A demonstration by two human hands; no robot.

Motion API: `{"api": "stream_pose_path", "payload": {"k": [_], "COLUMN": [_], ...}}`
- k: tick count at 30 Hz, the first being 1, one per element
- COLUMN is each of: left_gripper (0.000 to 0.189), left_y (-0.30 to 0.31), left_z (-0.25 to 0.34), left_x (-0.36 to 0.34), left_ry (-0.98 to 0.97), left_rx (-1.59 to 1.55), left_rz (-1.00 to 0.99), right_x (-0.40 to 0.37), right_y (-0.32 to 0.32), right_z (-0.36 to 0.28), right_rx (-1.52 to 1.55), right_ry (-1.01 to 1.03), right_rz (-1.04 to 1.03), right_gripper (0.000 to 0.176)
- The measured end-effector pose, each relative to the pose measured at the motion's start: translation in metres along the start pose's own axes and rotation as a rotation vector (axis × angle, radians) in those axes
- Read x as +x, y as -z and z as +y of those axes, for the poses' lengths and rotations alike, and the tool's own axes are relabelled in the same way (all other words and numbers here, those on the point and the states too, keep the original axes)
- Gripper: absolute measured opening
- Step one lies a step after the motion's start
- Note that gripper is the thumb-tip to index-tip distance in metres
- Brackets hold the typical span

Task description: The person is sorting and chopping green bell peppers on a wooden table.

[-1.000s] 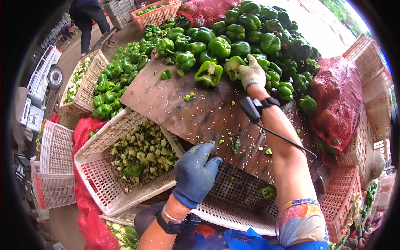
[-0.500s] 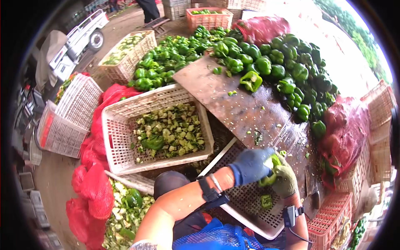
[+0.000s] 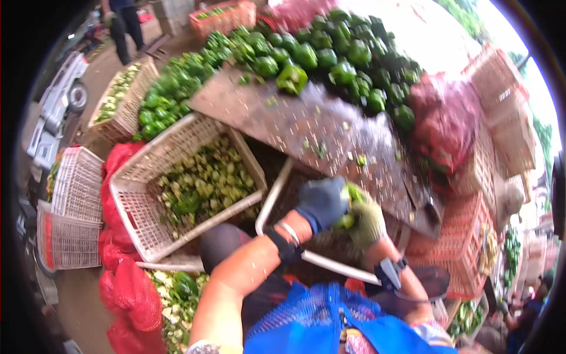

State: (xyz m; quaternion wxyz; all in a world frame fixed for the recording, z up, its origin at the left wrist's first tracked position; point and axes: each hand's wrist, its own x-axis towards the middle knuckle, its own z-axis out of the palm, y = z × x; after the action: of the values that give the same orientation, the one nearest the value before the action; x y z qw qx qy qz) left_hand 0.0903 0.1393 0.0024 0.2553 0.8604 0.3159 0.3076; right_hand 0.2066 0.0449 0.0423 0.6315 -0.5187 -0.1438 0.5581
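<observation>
My left hand [image 3: 322, 204], in a blue glove, is closed on a green bell pepper [image 3: 349, 203]. My right hand [image 3: 367, 222], in a pale green glove, is closed around the same pepper from the other side. The pepper is partly hidden by the gloves and blurred. Both hands are above a white-rimmed plastic crate [image 3: 330, 264] close to my lap. Just beyond them is a worn board [image 3: 295, 127] scattered with seeds and green scraps. A cut-open pepper [image 3: 292, 79] lies at its far edge. A knife with a dark handle [image 3: 434, 212] lies on the board's right end.
To the left, a crate [image 3: 131, 227] holds pepper cores and scraps. Whole green peppers [image 3: 359, 53] are heaped behind the board. Red mesh sacks [image 3: 445, 121] and stacked crates [image 3: 501, 112] stand on the right. A person's legs [image 3: 124, 32] show at the back left.
The camera view has turned, so the board, crates and pepper heap appear shifted left and up. Both hands still hold the pepper together, over the crate.
</observation>
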Motion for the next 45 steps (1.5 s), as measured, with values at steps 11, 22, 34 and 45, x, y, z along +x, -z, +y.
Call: {"api": "stream_pose_path", "payload": {"k": [11,22,34,45], "left_gripper": [0.043,0.027,0.027,0.046], "left_y": [0.011,0.048,0.053,0.155], "left_z": [0.001,0.031,-0.012,-0.044], "left_x": [0.021,0.006,0.032,0.007], "left_ry": [0.147,0.541,0.364,0.269], "left_rx": [-0.333,-1.098,-0.76,0.217], "left_rz": [-0.458,-0.517,-0.007,0.591], "right_x": [-0.015,-0.021,-0.023,0.165], "right_y": [0.03,0.054,0.087,-0.043], "right_z": [-0.009,0.013,-0.042,-0.072], "right_rx": [-0.059,0.337,-1.54,-1.172], "right_ry": [-0.085,-0.187,0.438,0.609], "right_rz": [-0.081,-0.336,-0.048,-0.01], "right_gripper": [0.062,0.055,0.068,0.06]}}
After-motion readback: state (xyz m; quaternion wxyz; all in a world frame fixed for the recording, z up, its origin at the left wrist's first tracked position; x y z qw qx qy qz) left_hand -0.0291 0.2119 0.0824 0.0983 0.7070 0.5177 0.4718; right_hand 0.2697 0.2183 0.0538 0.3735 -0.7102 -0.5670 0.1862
